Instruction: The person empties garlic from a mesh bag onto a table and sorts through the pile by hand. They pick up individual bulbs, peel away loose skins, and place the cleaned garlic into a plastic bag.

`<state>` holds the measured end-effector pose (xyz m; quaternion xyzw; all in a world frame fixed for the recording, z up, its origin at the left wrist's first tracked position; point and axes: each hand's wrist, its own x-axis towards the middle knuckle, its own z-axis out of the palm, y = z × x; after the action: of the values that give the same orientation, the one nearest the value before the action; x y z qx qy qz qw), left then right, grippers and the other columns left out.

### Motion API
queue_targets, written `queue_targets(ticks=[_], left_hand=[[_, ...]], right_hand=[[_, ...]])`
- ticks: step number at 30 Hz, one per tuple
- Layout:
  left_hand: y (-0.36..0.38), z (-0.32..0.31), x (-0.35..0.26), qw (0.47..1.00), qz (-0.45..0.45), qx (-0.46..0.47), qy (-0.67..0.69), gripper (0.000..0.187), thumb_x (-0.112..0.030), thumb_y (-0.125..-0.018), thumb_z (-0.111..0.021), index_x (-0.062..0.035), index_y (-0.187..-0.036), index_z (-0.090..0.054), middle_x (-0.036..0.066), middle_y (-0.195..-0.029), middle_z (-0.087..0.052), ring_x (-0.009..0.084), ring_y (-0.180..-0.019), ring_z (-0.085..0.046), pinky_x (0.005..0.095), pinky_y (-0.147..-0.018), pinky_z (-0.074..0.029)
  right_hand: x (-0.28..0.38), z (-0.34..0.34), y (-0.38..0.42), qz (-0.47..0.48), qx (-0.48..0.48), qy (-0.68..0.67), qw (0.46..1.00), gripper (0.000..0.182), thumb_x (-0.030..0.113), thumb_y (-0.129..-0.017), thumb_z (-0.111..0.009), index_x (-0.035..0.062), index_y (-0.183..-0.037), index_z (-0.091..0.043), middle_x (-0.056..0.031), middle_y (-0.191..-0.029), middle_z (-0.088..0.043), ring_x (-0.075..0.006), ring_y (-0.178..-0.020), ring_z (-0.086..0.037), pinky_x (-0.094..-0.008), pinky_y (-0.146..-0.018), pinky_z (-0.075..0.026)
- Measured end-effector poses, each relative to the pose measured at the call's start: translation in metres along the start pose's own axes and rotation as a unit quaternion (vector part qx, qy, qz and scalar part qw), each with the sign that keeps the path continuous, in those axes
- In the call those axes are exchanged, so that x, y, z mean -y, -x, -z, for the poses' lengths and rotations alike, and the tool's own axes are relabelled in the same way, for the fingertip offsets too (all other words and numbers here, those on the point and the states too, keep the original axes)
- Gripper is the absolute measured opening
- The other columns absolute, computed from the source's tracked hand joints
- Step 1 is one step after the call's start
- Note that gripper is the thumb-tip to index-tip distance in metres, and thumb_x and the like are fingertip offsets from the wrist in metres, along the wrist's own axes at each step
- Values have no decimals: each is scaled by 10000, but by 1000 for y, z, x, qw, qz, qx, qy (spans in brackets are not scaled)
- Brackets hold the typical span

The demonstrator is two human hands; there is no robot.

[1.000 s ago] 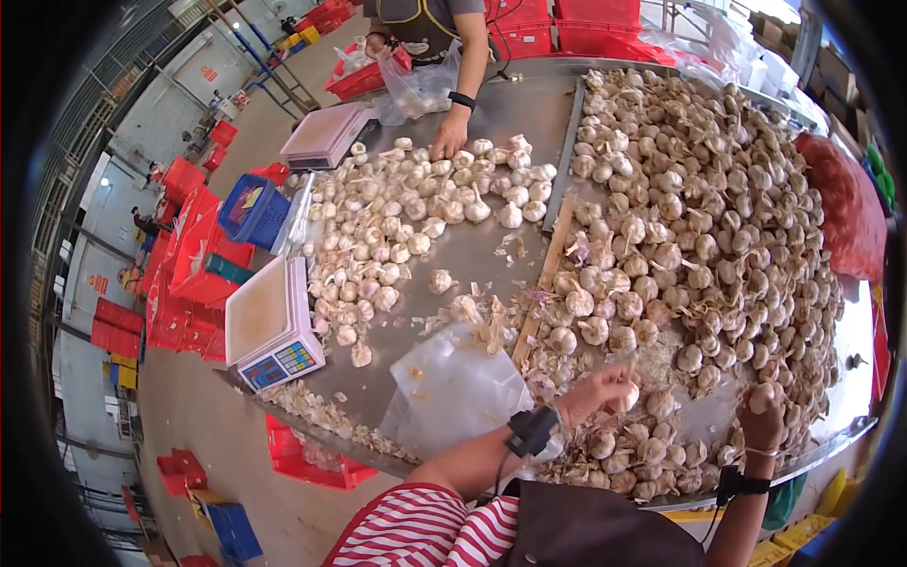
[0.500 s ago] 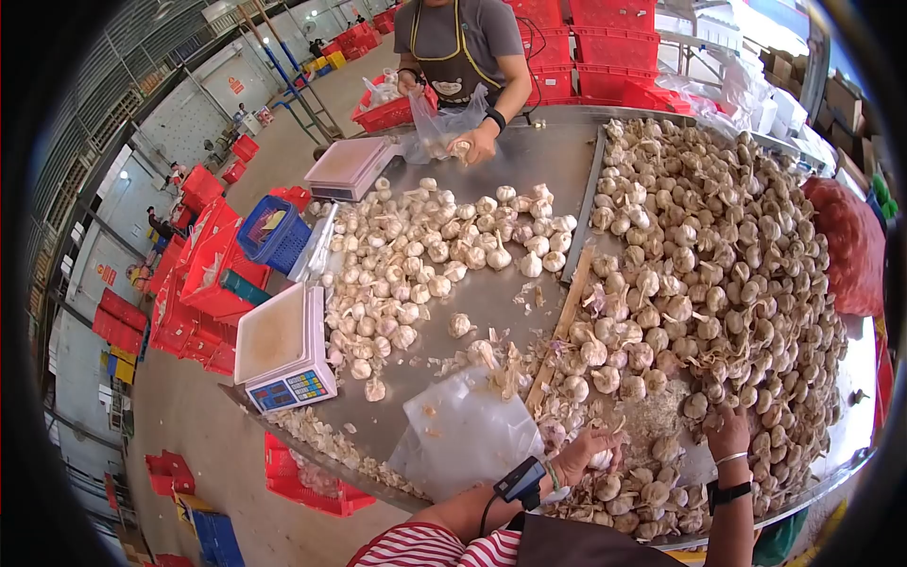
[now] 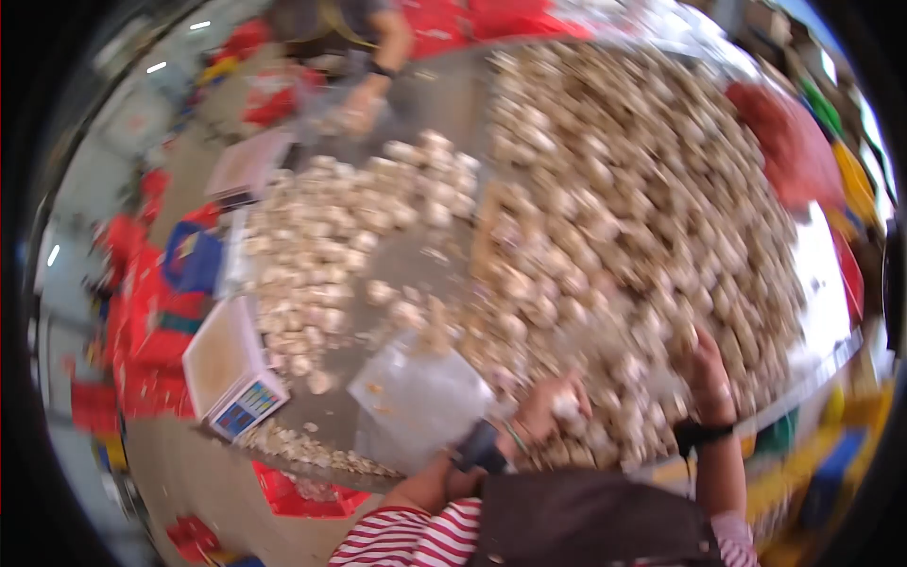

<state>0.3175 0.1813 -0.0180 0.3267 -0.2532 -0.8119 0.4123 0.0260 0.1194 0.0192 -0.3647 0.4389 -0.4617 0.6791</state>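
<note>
The whole view is smeared by motion. My left hand [image 3: 546,408] is closed around a whitish garlic bulb [image 3: 566,407] near the front edge of the table. To its right, my right hand [image 3: 708,378] has its fingers bent against a garlic bulb [image 3: 682,337], which it appears to grip. Both hands are over a large heap of unpeeled garlic [image 3: 633,189] that covers the right side of the metal table. Left of my left hand lies a clear plastic bag [image 3: 416,397] with scraps of skin on it.
Paler garlic bulbs [image 3: 321,227] spread left of a wooden strip [image 3: 487,227]. A digital scale [image 3: 231,364] stands at the left edge, a second scale [image 3: 248,168] beyond it. Opposite, a co-worker's hand [image 3: 359,106] is over the table. A red mesh sack [image 3: 789,142] sits far right.
The camera view has turned and shifted, so the table appears further left and higher. My right hand has come up from the heap with a bulb at its fingers; my left still holds its bulb.
</note>
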Motion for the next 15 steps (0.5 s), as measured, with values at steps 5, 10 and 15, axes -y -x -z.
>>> queue_targets(ticks=[5,10,15], left_hand=[[-4,-17,-10,939,188,61,282,813,-671,-914,-331,66,-1129,-596,242,-1066,-646,335,-855,-650,430,-732,-523],[1,-32,-8,927,231,94,280,834,-703,-906,-306,-20,-1365,-440,228,-1188,-600,279,-770,-664,380,-660,-527],[9,-30,1,901,273,213,262,904,-784,-838,-278,-129,-1462,-258,245,-1282,-513,286,-794,-680,319,-547,-562]], right_hand=[[3,-54,37,-11,72,-282,957,650,533,-905,-529,49,-1331,-444,-129,-1070,-633,-199,-817,-617,-328,-639,-503],[-22,-67,61,-38,17,-242,969,642,622,-925,-410,50,-1192,-523,-123,-967,-580,-169,-690,-523,-306,-559,-438],[-22,-77,85,29,-7,-98,995,543,479,-932,-523,33,-1242,-507,-116,-1029,-590,-192,-845,-576,-334,-731,-488]])
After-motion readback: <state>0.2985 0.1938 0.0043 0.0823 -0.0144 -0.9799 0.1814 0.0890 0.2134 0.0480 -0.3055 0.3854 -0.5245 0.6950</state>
